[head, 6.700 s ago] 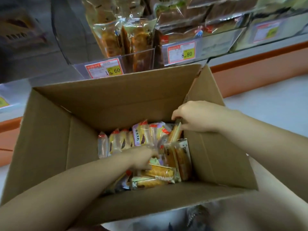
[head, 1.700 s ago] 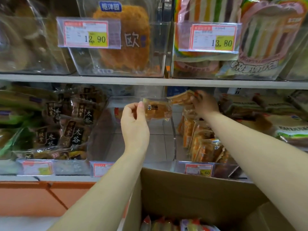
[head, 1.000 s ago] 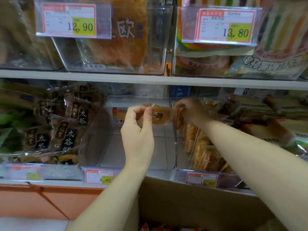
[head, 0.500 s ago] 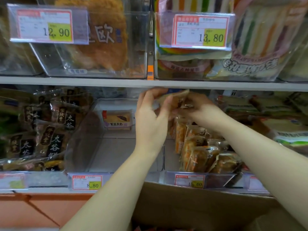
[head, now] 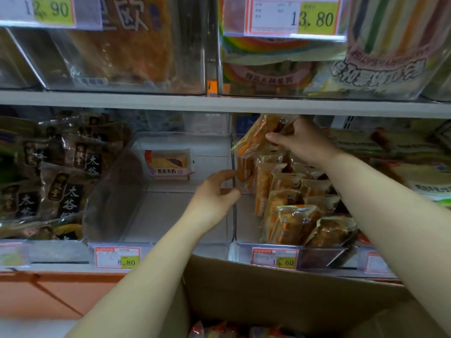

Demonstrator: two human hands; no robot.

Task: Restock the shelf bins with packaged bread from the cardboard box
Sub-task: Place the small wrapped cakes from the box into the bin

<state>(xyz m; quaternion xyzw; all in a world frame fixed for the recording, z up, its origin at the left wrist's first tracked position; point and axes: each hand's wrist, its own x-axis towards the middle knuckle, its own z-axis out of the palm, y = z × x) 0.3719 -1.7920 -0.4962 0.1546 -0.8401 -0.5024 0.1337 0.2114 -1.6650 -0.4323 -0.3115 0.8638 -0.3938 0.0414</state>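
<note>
The right hand [head: 301, 142] grips packaged bread [head: 257, 136] high over the far end of the right clear bin [head: 324, 258], likely to slot it behind the upright row. The left hand [head: 214, 195] is loosely curled and empty beside the bin's left wall.

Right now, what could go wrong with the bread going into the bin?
The right hand pinches a bunch of bread packets just under the shelf. One might slip out and drop into the neighbouring bin, which has a different price tag. Pushing the bunch in could also tip the standing packets forward in the right bin. The left hand holds nothing, so it may not catch them in time.
</note>
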